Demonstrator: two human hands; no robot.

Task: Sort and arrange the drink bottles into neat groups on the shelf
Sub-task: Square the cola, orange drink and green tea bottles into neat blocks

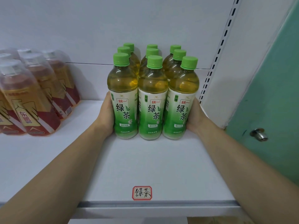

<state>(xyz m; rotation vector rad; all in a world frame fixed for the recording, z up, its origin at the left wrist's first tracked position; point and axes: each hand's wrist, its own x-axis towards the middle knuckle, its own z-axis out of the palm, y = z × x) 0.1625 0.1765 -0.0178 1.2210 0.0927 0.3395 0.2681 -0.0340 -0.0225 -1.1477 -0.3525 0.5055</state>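
Far left on the white shelf [145,159], a cluster of red-and-gold drink bottles [32,97] is sitting with clear overcaps, leaning in the wide-angle view, well apart from the green group. At least five are showing; the leftmost ones are running off the frame edge.

Left hand [106,113] is pressing flat against the outer side of the front-left green tea bottle [123,97], palm on the label, fingers reaching back along the row and mostly hiding behind the bottle. It looks spread and pressing, not pinching.

Centre: green tea bottles [152,97] are standing upright in a three-by-three block, green caps, green-and-white labels, yellowish liquid. Bottles in each row are touching or just beside each other. The block is sitting toward the back of the shelf, near the rear wall, right of centre.

In front, at the shelf's front edge, a red-bordered handwritten label sticker [142,193] is lying directly in line with the block.

Right hand [195,117] is pressing on the outer side of the front-right bottle [182,101], palm against it, fingers going back out of sight; cannot tell how far they are curling.

Far right, a slotted shelf upright [215,62] is running up the wall, and a green door [275,94] with a metal knob [258,135] is standing beside it.
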